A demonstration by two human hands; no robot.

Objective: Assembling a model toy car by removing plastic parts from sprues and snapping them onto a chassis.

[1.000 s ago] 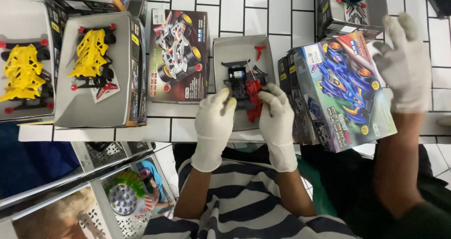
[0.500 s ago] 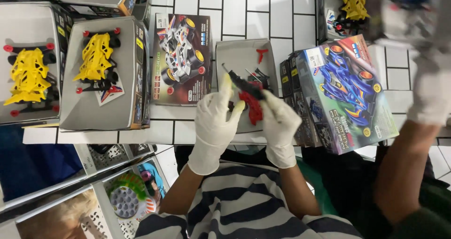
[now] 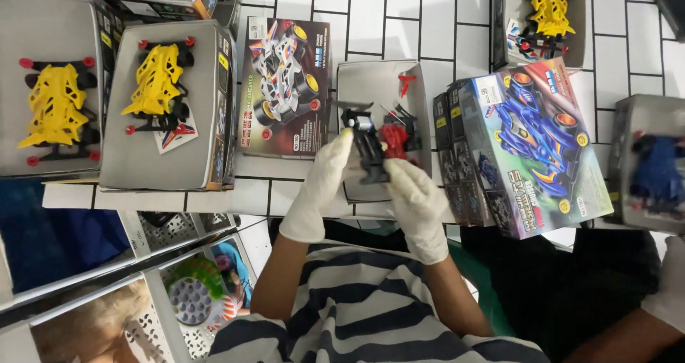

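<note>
Head view, one camera, looking down at a white tiled counter (image 3: 428, 20). Both hands gloved in white. Left hand (image 3: 321, 184) has its fingers closed narrow on the near-left end of a black toy car chassis (image 3: 369, 145); right hand (image 3: 417, 202) grips the near-right end, fingers wrapped around it. Chassis is held just above an open grey box (image 3: 371, 84) near the middle of the counter, tilted, long axis running away from the person. Red parts (image 3: 394, 140) sit against its right side, touching it; exact joint not visible. A small red piece (image 3: 407, 83) lies alone in the far part of the same box.

Left of that box: closed car kit box (image 3: 282, 84) with a white racer printed on it, flat on the counter. Further left, two open boxes, each with a yellow car body (image 3: 157, 81) and (image 3: 53, 106), at the left edge. Right of the hands: stack of kit boxes with a blue racer (image 3: 535, 145), leaning, near the front edge. Far right corner: another open box with a yellow car (image 3: 546, 9). Right edge: blurred box with a blue car (image 3: 656, 167), and a co-worker's gloved hand (image 3: 667, 291) below it, not touching it, grip not readable.
</note>
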